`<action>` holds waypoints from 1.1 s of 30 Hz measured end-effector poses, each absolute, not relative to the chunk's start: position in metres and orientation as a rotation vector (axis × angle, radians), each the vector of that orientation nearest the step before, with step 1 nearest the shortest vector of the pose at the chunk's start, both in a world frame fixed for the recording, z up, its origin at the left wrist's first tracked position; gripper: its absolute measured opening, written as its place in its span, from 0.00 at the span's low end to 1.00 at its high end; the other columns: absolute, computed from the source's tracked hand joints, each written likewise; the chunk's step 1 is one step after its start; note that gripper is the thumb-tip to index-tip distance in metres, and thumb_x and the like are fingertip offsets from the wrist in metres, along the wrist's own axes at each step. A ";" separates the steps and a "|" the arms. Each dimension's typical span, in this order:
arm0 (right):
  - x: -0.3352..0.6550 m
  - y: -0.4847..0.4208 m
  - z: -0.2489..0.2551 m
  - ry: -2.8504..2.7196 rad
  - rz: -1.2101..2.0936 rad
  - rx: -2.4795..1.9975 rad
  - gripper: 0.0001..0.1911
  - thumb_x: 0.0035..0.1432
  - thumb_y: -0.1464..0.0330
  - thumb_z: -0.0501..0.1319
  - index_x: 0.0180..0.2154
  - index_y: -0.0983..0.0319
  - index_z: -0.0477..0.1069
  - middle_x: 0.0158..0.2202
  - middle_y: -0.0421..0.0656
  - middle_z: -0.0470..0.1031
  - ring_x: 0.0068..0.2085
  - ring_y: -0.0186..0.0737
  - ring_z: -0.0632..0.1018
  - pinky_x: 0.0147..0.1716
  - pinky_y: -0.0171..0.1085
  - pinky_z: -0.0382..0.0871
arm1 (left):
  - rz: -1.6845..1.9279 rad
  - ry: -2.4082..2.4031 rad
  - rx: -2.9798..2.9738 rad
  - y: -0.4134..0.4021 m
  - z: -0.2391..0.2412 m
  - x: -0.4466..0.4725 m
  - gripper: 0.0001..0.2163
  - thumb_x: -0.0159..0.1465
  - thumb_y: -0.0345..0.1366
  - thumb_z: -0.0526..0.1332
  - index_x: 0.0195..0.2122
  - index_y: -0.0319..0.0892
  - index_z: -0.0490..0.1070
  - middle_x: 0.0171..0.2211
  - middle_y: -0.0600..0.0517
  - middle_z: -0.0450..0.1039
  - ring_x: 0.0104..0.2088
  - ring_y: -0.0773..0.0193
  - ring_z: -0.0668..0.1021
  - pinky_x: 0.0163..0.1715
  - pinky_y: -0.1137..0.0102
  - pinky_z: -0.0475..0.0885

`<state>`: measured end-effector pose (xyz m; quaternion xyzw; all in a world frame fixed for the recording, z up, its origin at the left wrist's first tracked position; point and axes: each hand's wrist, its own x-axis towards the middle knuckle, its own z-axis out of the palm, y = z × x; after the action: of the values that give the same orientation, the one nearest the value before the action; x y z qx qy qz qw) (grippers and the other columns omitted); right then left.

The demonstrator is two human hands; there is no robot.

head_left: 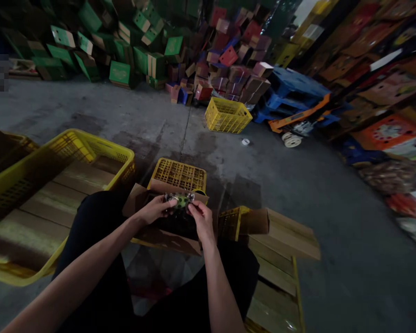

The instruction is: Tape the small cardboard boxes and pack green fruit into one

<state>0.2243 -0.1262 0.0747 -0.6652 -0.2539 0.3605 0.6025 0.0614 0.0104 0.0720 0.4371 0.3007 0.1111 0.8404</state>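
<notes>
My left hand (156,209) and my right hand (201,217) meet over an open cardboard box (166,238) that rests on my lap. Together they pinch a small green round item in a shiny clear wrapper (180,200), one hand on each side. Both hands have their fingers closed on it. The box's inside is dark and I cannot make out what lies in it. An upturned yellow plastic crate (179,175) stands just beyond the box.
A large yellow crate (72,148) lined with cardboard sits at my left, a cardboard-filled crate (280,259) at my right. Another yellow crate (228,115) stands farther off on the concrete floor. Piles of green (119,51) and red boxes (229,64), blue pallets (291,90) and stacked cartons (384,92) line the back and right.
</notes>
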 end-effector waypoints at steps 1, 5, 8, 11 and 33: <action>0.225 -0.126 0.074 -0.585 0.837 -1.544 0.19 0.51 0.55 0.71 0.40 0.59 0.81 0.40 0.44 0.82 0.39 0.46 0.81 0.44 0.44 0.77 | 0.254 0.645 0.938 0.010 0.071 0.061 0.23 0.53 0.50 0.76 0.42 0.40 0.77 0.33 0.50 0.77 0.26 0.70 0.75 0.25 0.76 0.65; 0.226 -0.126 0.072 -0.583 0.781 -1.586 0.20 0.49 0.59 0.71 0.43 0.59 0.81 0.45 0.45 0.83 0.47 0.49 0.81 0.52 0.46 0.73 | 0.321 0.608 1.032 0.012 0.069 0.061 0.23 0.53 0.48 0.76 0.45 0.39 0.78 0.28 0.54 0.74 0.24 0.71 0.71 0.25 0.75 0.63; 0.227 -0.125 0.073 -0.577 0.761 -1.595 0.16 0.48 0.61 0.70 0.41 0.59 0.81 0.43 0.44 0.83 0.46 0.48 0.81 0.53 0.46 0.72 | 0.354 0.558 1.112 0.013 0.071 0.062 0.26 0.53 0.46 0.76 0.51 0.40 0.77 0.31 0.53 0.75 0.25 0.70 0.71 0.25 0.74 0.63; 0.227 -0.126 0.077 -0.566 0.763 -1.540 0.12 0.48 0.64 0.69 0.37 0.59 0.80 0.42 0.43 0.83 0.46 0.47 0.80 0.52 0.44 0.71 | 0.359 0.557 1.105 0.012 0.074 0.062 0.30 0.52 0.45 0.77 0.54 0.42 0.75 0.41 0.49 0.78 0.29 0.68 0.75 0.27 0.74 0.66; 0.224 -0.127 0.091 -0.577 0.812 -1.419 0.23 0.60 0.58 0.64 0.57 0.53 0.75 0.59 0.43 0.75 0.60 0.50 0.74 0.59 0.48 0.69 | 0.412 0.575 0.963 0.014 0.069 0.060 0.36 0.56 0.43 0.76 0.64 0.50 0.65 0.55 0.46 0.73 0.50 0.54 0.77 0.43 0.66 0.74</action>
<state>0.2243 -0.1268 0.0913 -0.6239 -0.2536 0.3571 0.6472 0.0602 0.0136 0.0688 0.4534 0.2709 0.1940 0.8267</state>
